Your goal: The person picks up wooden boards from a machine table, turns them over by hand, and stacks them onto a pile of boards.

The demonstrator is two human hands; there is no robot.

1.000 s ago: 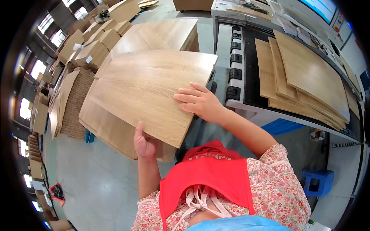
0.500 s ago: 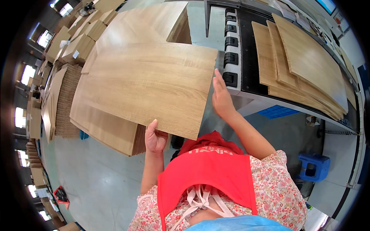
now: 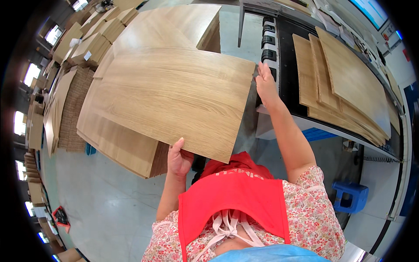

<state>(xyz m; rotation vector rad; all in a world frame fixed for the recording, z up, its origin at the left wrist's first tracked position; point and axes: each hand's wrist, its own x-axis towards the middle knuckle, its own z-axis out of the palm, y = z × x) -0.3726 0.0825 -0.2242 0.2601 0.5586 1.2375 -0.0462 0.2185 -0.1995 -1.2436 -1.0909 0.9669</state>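
A large wood-grain board lies tilted in front of me, its near right corner hanging out past the stack of boards beneath it. My left hand is closed on the board's near edge, thumb on top and fingers out of sight underneath. Beside the far end of the right edge is my right hand, fingers stretched upward and held together. It is close to the edge; whether it touches is hard to tell. Nothing shows in its grasp.
Several boards lie on the black-topped machine table at right, which has black rollers along its side. More boards are stacked beyond. A blue stool stands at lower right. Piled panels line the left.
My right hand has moved farther away and slightly right along the board's right edge. The board and my left hand have shifted a little to the right in the picture.
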